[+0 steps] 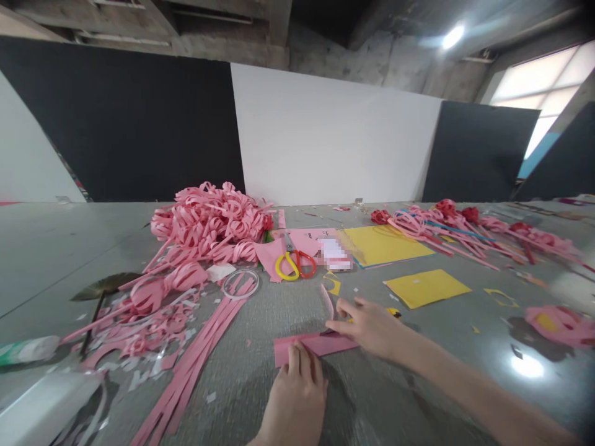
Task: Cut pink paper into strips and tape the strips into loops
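Note:
A flat pink paper piece (pixel 288 350) lies on the grey table in front of me. My left hand (pixel 297 390) rests on its left part, fingertips laid flat and pressing down. Over its right part, my right hand (pixel 372 325) is closed around what looks like a yellow-and-black utility knife (pixel 394 313). Most of the knife is hidden by the hand; a dark tip shows at the paper. A narrow pink strip (pixel 328 299) curls upward from beside the right fingertips.
Ahead lie scissors (pixel 297 265) with yellow and red handles, a phone (pixel 335 254) and yellow sheets (pixel 427 288). At left are a heap of pink paper loops (pixel 214 223), a tape roll (pixel 240 285), long pink strips (pixel 199 353) and a bottle (pixel 30 351). Pink paper flowers (pixel 465 229) lie right.

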A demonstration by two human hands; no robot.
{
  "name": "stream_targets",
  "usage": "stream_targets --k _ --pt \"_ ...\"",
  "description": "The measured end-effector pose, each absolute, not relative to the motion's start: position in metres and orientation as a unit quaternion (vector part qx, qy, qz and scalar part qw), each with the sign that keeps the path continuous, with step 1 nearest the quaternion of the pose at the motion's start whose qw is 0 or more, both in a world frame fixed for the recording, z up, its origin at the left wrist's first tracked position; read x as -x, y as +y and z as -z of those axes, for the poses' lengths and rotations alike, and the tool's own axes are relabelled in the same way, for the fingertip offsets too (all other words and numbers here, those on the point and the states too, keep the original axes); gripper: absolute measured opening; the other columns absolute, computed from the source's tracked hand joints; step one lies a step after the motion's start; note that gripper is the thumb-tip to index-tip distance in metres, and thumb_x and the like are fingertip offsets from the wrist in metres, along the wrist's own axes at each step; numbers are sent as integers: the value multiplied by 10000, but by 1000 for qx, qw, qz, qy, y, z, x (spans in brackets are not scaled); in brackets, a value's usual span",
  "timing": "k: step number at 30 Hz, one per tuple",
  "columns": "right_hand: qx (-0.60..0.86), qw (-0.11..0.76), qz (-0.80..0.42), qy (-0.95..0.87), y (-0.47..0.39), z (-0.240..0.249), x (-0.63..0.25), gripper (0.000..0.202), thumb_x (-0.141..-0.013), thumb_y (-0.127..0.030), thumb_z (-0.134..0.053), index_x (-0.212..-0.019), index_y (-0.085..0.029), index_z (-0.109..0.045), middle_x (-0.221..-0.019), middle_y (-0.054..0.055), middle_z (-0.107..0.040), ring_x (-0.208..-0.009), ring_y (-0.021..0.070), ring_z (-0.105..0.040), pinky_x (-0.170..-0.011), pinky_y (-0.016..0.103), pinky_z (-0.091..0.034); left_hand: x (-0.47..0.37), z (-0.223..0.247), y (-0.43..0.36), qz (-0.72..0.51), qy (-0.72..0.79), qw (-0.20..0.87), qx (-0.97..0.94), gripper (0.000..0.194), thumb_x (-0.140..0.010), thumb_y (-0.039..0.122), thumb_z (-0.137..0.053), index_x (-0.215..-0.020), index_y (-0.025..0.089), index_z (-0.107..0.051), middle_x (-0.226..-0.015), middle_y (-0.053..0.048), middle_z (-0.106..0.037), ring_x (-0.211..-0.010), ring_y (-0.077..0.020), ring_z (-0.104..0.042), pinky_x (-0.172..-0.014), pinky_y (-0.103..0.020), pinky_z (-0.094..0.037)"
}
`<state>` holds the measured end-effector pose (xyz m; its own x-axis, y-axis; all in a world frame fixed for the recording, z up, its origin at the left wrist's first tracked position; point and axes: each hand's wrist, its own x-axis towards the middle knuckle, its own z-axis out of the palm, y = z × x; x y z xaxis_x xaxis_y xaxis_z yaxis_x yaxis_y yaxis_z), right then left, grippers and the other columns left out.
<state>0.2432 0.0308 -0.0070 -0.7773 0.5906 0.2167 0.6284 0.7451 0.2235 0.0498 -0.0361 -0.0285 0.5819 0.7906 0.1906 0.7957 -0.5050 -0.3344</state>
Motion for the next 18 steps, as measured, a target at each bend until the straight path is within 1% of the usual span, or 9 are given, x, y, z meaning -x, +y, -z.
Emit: stream_targets --k 5,10,14,16,18 --pt "330 50 153 -930 31 6 -243 318 -836 -121 -410 -1096 -257 -532 -959 91 -518 -718 155 -490 -655 284 -336 -51 27 -36 -2 -460 183 869 320 -802 196 -461 -1063 49 -575 -1068 -235 -574 -956 -304 -557 -643 -340 -527" --pt "328 34 176 -927 29 2 -245 321 -828 -119 -431 -1093 -268 -533 -955 89 -522 -704 149 -494 -647 278 -348 -51 27 -37 -12 -469 175 866 325 -822 215 -436 -1085 72 -562 -1083 -216 -572 -980 -296 -544 -649 -337 -523" --pt "346 32 185 -919 31 -5 -254 294 -822 -141 -447 -1066 -266 -551 -941 86 -522 -693 149 -502 -640 281 -362 -51 27 -37 -14 -469 172 866 326 -816 196 -438 -1093 69 -554 -1081 -216 -570 -974 -296 -540 -654 -345 -515" --pt "360 48 163 -917 31 -11 -259 274 -826 -161 -442 -1052 -260 -559 -920 78 -524 -704 150 -510 -647 285 -372 -51 23 -36 -13 -467 155 870 313 -807 171 -435 -1075 76 -563 -1084 -214 -564 -968 -295 -536 -650 -349 -509" --pt "398 96 96 -907 30 -19 -261 272 -846 -188 -405 -1069 -259 -544 -900 62 -526 -704 140 -515 -654 280 -383 -49 15 -34 -1 -468 112 877 290 -789 143 -425 -1025 96 -587 -1040 -191 -580 -936 -285 -540 -655 -361 -499"
